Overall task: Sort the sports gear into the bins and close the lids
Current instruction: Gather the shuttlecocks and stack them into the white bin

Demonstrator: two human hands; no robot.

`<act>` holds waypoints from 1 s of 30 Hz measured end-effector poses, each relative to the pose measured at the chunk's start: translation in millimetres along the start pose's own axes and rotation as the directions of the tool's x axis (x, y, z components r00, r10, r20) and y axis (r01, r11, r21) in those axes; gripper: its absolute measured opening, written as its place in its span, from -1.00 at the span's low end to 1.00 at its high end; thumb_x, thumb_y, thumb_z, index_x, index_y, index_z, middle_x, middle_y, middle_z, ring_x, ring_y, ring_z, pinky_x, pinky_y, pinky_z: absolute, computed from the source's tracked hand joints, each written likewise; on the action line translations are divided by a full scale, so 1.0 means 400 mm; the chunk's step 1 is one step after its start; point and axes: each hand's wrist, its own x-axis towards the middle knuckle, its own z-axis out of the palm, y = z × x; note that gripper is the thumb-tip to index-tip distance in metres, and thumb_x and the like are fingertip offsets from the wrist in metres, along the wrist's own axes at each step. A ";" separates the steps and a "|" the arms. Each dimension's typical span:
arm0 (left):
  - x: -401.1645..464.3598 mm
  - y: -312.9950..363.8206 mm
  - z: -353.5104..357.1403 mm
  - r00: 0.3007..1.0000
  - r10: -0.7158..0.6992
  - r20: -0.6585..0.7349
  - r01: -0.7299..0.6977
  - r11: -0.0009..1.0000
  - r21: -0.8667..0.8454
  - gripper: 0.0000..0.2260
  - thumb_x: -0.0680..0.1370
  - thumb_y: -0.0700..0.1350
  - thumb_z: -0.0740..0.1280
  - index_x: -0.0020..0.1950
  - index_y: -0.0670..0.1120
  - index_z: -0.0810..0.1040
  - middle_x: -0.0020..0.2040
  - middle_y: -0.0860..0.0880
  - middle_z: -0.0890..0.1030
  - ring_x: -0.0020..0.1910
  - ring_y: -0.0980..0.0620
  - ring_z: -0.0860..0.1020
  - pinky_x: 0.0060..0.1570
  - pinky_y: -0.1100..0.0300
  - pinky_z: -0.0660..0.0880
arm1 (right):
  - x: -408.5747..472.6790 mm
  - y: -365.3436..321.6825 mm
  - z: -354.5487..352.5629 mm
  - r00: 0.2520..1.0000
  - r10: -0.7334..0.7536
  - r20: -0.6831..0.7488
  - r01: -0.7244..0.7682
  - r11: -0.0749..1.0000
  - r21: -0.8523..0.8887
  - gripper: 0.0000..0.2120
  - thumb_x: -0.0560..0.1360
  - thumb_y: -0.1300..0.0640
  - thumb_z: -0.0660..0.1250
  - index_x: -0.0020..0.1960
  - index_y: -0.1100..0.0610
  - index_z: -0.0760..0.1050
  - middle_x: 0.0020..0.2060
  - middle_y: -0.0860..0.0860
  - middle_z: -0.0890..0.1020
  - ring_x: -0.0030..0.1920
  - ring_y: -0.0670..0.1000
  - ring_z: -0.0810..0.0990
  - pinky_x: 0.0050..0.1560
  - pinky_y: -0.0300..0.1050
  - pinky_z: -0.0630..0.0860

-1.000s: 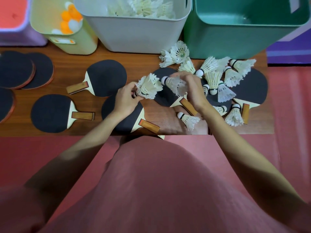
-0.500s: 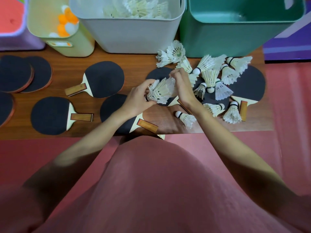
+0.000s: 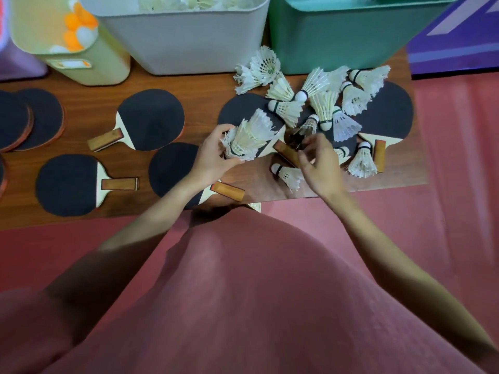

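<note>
Item: nested stack of shuttlecocks (image 3: pixel 249 139), held above the table (image 3: pixel 208 87) over the near-centre paddle (image 3: pixel 243 112). Left hand (image 3: pixel 213 155) wrapped round the cork end of the stack, grip closed on it. Long axis running from lower left to upper right; feather skirts fanned toward the upper right, cork bases tucked into the palm and hidden.

Right hand (image 3: pixel 318 163) hovering over the loose pile, fingers loosely curled and motion-blurred; holding nothing as far as can be told, grip read as open, a single shuttlecock (image 3: pixel 290 175) lying just beneath it with cork pointing left.

Loose shuttlecocks (image 3: pixel 324 103): scattered across two paddles at the right end of the table, pointing every way, several overlapping.

Handling, as judged: very light; feathers brittle and easily bent or crushed; cork firm. Best taken at the cork or the banded collar, not by the skirt. Stack likely to slide apart if tipped skirt-down.

Destinations: white bin (image 3: pixel 189 41) at the back, already holding shuttlecocks; green bin (image 3: pixel 337 41) to its right, contents not visible; yellow bin (image 3: pixel 89 63) at the left with orange and white balls. Lids not in view.

Other paddles (image 3: pixel 151 117) lying flat on the table to the left, unsorted.
</note>
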 end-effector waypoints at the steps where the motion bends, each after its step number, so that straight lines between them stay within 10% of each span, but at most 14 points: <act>1: -0.002 -0.004 0.002 1.000 -0.004 0.002 0.004 1.000 0.001 -0.41 0.33 -0.29 0.55 0.30 -0.16 0.42 0.17 -0.03 0.57 0.10 0.19 0.55 0.04 0.39 0.48 | -0.019 0.013 0.003 1.000 0.014 0.012 -0.013 0.996 -0.094 -0.84 0.50 0.18 0.25 0.07 0.15 0.39 -0.10 0.09 0.53 -0.15 0.04 0.51 -0.18 -0.13 0.42; 7: -0.015 -0.029 0.019 0.999 -0.014 0.046 0.012 0.999 0.035 -0.40 0.32 -0.31 0.54 0.31 -0.16 0.41 0.18 -0.05 0.57 0.13 0.09 0.56 0.14 0.19 0.53 | -0.092 0.028 0.043 0.990 0.085 0.111 -0.020 0.870 -0.493 -0.69 0.51 0.15 0.24 0.24 0.18 0.34 0.06 0.20 0.53 0.11 0.23 0.51 0.04 0.02 0.39; 15: -0.022 -0.034 0.001 0.997 0.010 0.083 -0.014 0.998 0.054 -0.42 0.31 -0.20 0.56 0.28 -0.07 0.44 0.13 0.03 0.60 0.11 0.09 0.58 0.14 -0.02 0.53 | -0.062 0.000 0.082 0.984 0.152 0.088 -0.131 0.969 -0.208 -0.70 0.45 0.23 0.32 0.18 0.12 0.51 -0.05 0.12 0.63 -0.09 0.17 0.62 -0.09 0.03 0.56; 30: 0.051 0.055 -0.265 0.984 0.175 -0.037 -0.165 0.968 0.186 -0.42 0.34 -0.16 0.57 0.31 -0.07 0.44 0.14 0.08 0.59 0.14 0.09 0.56 0.17 0.05 0.52 | 0.074 -0.280 0.011 0.909 -0.307 -0.282 0.340 0.937 0.076 -0.80 0.44 0.32 0.25 0.06 0.26 0.49 -0.14 0.05 0.54 -0.23 -0.08 0.44 -0.22 -0.18 0.41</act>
